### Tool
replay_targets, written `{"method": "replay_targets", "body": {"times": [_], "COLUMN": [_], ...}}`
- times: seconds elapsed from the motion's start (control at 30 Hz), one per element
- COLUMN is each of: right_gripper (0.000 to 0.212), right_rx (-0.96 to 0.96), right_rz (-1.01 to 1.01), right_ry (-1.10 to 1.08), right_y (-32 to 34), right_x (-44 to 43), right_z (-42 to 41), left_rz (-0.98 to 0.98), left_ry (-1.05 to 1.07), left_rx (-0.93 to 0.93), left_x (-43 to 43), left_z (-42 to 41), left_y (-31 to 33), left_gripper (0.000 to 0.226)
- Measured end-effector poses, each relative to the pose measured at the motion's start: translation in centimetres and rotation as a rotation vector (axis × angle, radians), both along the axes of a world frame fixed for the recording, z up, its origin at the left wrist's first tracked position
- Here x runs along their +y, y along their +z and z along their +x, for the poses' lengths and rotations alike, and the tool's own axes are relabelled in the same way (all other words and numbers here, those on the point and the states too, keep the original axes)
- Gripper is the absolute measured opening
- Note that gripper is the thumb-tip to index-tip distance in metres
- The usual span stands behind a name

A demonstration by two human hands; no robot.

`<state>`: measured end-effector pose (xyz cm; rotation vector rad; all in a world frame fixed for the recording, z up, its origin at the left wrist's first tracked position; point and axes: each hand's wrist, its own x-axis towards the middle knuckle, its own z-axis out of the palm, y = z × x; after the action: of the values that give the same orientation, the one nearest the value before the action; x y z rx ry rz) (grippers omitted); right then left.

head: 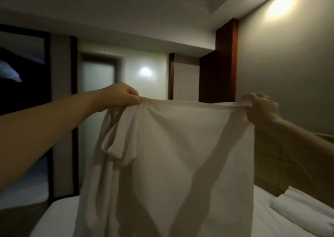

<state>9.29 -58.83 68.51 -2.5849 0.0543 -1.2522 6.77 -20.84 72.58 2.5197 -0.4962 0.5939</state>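
A white garment (173, 155), like a T-shirt, hangs spread out in front of me at chest height. My left hand (121, 96) grips its upper left edge, where a sleeve bunches and droops below. My right hand (260, 108) pinches the upper right edge, so the top hem is stretched taut between both hands. The cloth's lower part falls toward the bed and runs out of the frame's bottom.
A bed with a white sheet (282, 224) lies below. Folded white towels (300, 206) sit at its right by a wooden headboard (271, 164). A frosted door (97, 92) and a dark wooden column (218, 65) stand behind. A dark window (23, 74) is on the left.
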Motion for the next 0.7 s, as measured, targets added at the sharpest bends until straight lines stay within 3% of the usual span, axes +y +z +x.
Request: {"method": "replay_targets", "body": {"times": [0.1,0.17,0.23,0.3,0.37,0.5,0.6,0.7], "right_gripper": [0.075,0.087,0.070,0.044,0.033,0.033,0.031,0.028], "right_rx": [-0.093,0.067,0.225,0.206,0.145,0.138,0.161,0.174], "right_rz": [0.092,0.040,0.044,0.086,0.085,0.062,0.317,0.421], "right_ry": [0.407,0.523,0.553,0.622,0.677,0.679,0.725,0.709], "right_y": [-4.2,-5.8,-6.2,-6.1,-6.2,-5.0,-3.8,-4.0], "right_x": [9.5,14.6,16.1,15.6,14.9,12.9,9.9,9.1], "right_z": [-3.1,-3.8,-2.8,-2.1,-1.3,0.5,1.3,1.7], "left_rz": [0.078,0.138,0.182,0.161,0.057,-0.013,-0.095,-0.247], "left_ry": [-0.015,-0.020,-0.017,-0.031,-0.080,0.032,0.196,0.311], "left_rx": [0.032,0.049,0.024,0.025,0.091,0.172,0.227,0.122], "left_x": [-4.3,-7.0,-8.3,-8.0,-6.8,-0.8,7.2,12.9], "left_z": [-0.3,-0.1,0.2,0.2,-0.2,-0.1,0.5,0.9], "left_y": [-1.9,-2.9,-3.8,-4.5,-5.4,-7.7,-10.2,-12.9], "left_gripper": [0.022,0.026,0.026,0.018,0.013,0.044,0.031,0.008]}}
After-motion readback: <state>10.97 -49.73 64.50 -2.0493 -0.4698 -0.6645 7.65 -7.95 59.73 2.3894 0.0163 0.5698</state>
